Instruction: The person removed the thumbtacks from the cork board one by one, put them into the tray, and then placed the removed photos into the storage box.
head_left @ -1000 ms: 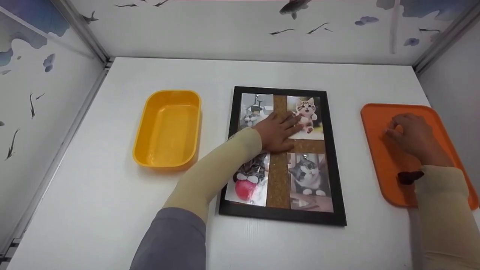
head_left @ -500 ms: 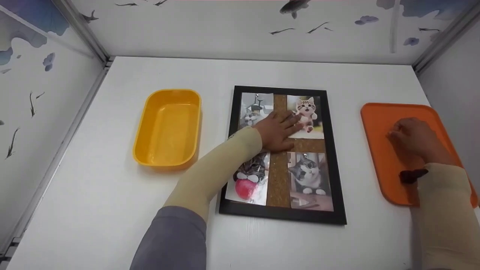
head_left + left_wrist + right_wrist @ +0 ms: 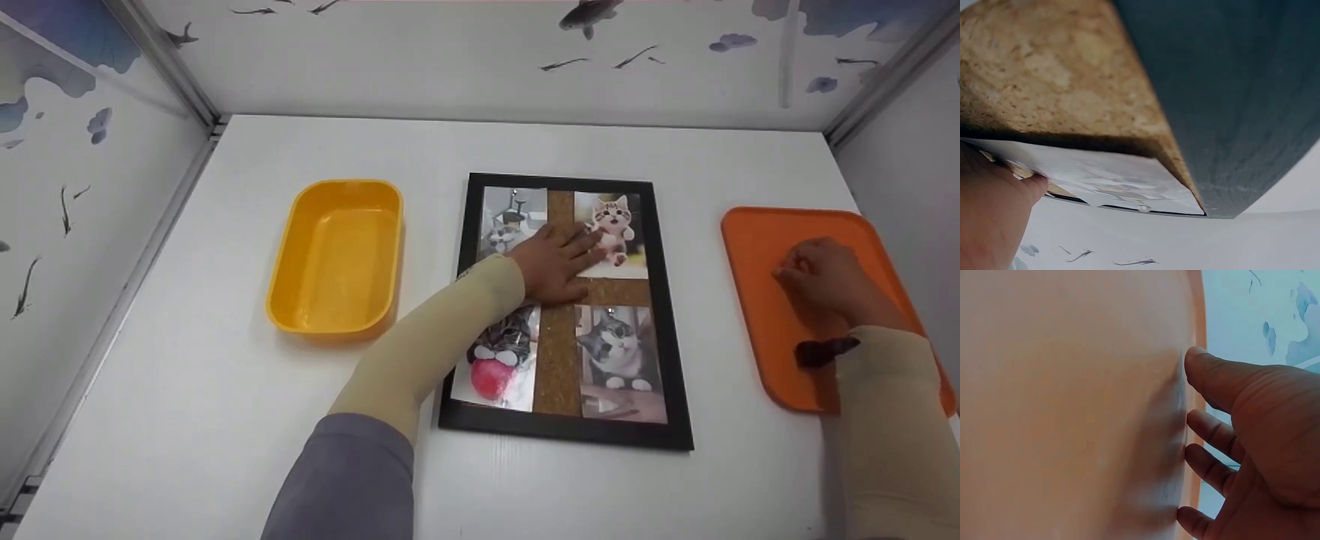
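Note:
My left hand lies flat with spread fingers over the upper part of a black-framed cork board. Its fingertips are on the kitten photo at the upper right. In the left wrist view, a photo near the hand has its edge raised off the cork, with a small clear pin at its far side. Over the orange tray, my right hand has bent fingers, fingertips right at the tray's surface in the right wrist view. I cannot tell whether the thumb and hidden index finger pinch anything.
A yellow plastic bin stands left of the board. Other cat photos, such as the grey-and-white cat photo, are on the cork. A dark object sits at the right cuff. Printed panels wall in the white table.
My right hand has shifted slightly right and toward me over the orange tray, its fingers drawn in a little. The left hand and the board have stayed in place.

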Tool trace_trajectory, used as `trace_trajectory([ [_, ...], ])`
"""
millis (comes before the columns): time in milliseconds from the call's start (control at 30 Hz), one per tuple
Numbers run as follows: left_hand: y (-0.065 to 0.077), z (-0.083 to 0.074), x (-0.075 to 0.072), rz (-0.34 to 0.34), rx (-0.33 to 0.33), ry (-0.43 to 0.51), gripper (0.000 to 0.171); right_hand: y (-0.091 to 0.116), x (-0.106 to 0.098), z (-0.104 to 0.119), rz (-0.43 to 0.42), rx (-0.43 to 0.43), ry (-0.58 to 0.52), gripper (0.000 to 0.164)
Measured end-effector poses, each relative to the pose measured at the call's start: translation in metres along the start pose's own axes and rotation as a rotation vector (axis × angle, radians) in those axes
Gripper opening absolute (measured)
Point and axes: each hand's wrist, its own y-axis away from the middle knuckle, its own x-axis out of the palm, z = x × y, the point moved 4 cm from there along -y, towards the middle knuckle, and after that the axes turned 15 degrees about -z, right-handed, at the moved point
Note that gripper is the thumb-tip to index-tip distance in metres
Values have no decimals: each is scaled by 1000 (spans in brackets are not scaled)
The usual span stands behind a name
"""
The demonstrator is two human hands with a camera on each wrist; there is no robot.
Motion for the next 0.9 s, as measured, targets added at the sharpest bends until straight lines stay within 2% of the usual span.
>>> trace_trajectory([
  [233,-2,1,2,15,-7,1,71,3,0,7,-28,-47,1,37],
  [400,-3,1,3,5,5,-25,72,2,-1,6,-11,-18,3,40],
  [900,-1,1,2,2,-9,25,71,2,0,6,20,7,-8,43],
])
